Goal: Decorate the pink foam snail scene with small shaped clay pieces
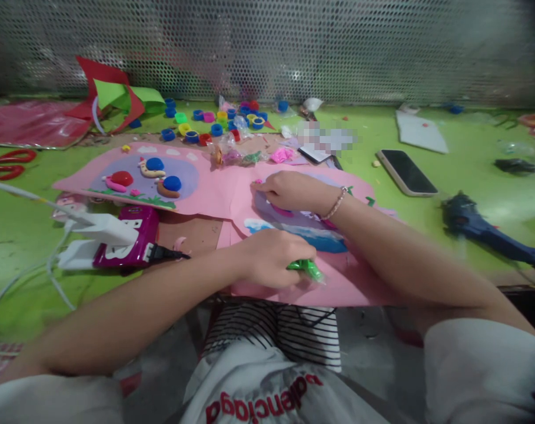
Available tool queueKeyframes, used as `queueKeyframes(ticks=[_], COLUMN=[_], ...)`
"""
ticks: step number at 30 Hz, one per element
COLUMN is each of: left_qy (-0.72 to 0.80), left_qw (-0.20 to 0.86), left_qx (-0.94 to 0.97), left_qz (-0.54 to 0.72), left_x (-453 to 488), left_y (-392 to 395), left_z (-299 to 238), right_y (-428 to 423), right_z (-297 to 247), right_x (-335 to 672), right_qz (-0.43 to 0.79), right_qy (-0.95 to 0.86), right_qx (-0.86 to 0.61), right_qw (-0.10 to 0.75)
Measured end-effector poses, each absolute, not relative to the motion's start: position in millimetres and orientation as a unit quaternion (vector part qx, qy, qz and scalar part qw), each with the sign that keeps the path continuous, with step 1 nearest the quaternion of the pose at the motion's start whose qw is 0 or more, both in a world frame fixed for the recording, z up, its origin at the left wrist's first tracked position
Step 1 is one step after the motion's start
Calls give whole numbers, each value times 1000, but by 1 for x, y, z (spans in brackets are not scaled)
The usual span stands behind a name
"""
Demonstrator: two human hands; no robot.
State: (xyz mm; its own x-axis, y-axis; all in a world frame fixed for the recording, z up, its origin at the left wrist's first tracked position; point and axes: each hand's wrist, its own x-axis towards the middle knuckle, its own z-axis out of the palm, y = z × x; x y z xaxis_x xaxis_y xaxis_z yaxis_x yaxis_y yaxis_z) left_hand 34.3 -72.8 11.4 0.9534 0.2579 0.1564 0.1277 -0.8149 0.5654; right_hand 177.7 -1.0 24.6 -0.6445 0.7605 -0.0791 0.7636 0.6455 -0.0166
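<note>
My left hand (276, 259) is closed around a bright green lump of modelling clay (306, 269) in a clear plastic wrapper, above the lower edge of a pink paper sheet (267, 288). My right hand (293, 191) reaches over the right part of the sheet. Its index finger is stretched out, its tip at a small pink clay bit (258, 181); the other fingers look curled and are partly hidden. Under that hand lies a purple picture area with a blue and white wave (311, 237). On the left part, clay snails with a red shell (119, 178) and blue shells (155, 164) are stuck down.
Several coloured rings (216, 129) and wrapped clay pieces (282, 154) lie behind the sheet. A phone (406, 172) and a glue gun (488, 229) are on the right. Red scissors (11, 164) and a purple power strip (135, 235) with white cables lie left.
</note>
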Motion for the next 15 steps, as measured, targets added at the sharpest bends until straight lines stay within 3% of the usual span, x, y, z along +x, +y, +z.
queueKeyframes(ticks=[15], left_qy=[102], left_qw=[278], left_qx=[949], left_qz=[111], left_x=[34], left_y=[-73], left_z=[12], right_y=[1], right_z=[22], right_x=[175], right_qz=[-62], right_qy=[894], right_qx=[442], right_qw=[34])
